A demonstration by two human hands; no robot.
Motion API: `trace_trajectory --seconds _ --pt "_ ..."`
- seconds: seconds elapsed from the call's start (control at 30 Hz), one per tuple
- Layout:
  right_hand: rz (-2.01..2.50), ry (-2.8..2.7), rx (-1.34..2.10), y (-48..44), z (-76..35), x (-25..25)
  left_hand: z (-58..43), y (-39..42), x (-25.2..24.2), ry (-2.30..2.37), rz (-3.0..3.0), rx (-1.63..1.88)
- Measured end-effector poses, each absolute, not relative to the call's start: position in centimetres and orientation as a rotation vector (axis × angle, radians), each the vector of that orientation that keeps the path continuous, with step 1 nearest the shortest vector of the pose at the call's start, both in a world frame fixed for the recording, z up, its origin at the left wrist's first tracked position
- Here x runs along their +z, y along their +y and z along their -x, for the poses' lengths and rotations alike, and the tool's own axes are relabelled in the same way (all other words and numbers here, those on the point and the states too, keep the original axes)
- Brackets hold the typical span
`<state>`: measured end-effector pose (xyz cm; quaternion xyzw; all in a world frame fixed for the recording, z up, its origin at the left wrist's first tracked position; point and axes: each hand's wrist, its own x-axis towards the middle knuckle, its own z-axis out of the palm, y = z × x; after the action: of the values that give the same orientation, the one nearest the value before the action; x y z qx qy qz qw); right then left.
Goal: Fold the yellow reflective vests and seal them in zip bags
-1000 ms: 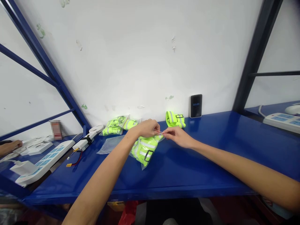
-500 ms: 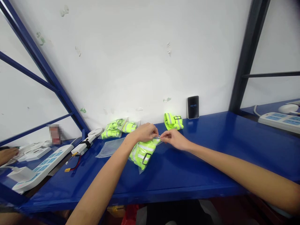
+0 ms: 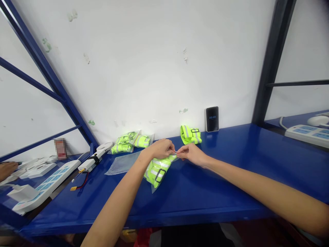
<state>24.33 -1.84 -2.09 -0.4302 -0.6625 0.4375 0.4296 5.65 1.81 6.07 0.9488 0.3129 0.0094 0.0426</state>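
As left hand [image 3: 160,148] and right hand [image 3: 193,154] pinch it, bagged vest [image 3: 157,170] seemingly slants near-left

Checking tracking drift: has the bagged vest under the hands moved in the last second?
No. The bagged vest keeps its offset from the loose vest by the wall; left hand and right hand pinch its top edge.

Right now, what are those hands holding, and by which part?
The left hand and right hand pinch the top edge of a clear bag with a folded yellow-green vest inside, resting on the blue shelf.
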Motion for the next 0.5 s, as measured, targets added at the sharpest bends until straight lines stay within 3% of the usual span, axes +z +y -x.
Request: trace_trajectory --seconds 0.5 --pt "1.116 -1.582 1.146 -1.64 -24.19 -2.28 -6.11 1.94 5.96 0.929 -2.886 0.041"
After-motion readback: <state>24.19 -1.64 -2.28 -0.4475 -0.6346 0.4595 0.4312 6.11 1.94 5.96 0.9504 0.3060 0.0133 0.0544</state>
